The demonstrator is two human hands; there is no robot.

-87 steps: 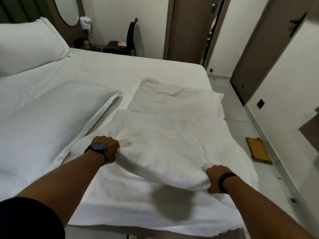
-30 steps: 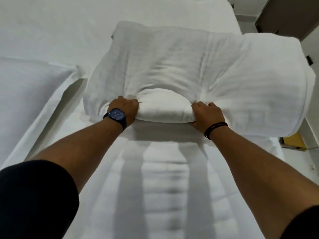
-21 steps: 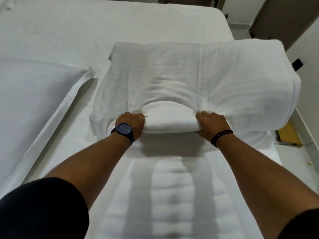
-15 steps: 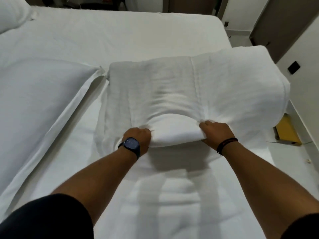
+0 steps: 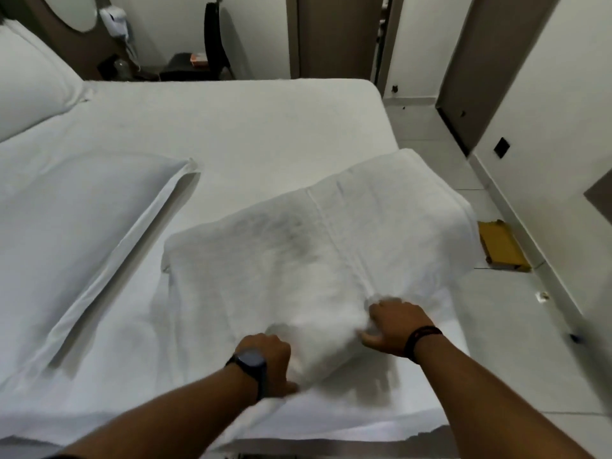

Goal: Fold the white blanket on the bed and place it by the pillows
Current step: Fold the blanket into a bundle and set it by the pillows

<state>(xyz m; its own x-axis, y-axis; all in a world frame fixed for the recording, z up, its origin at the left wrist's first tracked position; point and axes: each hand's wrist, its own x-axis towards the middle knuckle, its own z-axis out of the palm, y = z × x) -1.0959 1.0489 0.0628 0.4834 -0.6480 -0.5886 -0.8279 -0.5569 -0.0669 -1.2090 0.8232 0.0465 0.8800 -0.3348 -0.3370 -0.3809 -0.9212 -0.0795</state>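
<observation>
A flat pillow is lying on the left half of the bed; a second pillow is leaning at the far left. The left hand, wearing a dark watch, is curling around the near edge of the folded blanket, fingers tucked under the cloth. The blanket is sitting on the bed's right side, well apart from the pillows. The right hand is gripping the same edge, fingers bent into the fabric.

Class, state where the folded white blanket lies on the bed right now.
In the head view, the folded white blanket lies at the bed's near right corner, right of the nearer pillow, with both hands at its near edge.
</observation>
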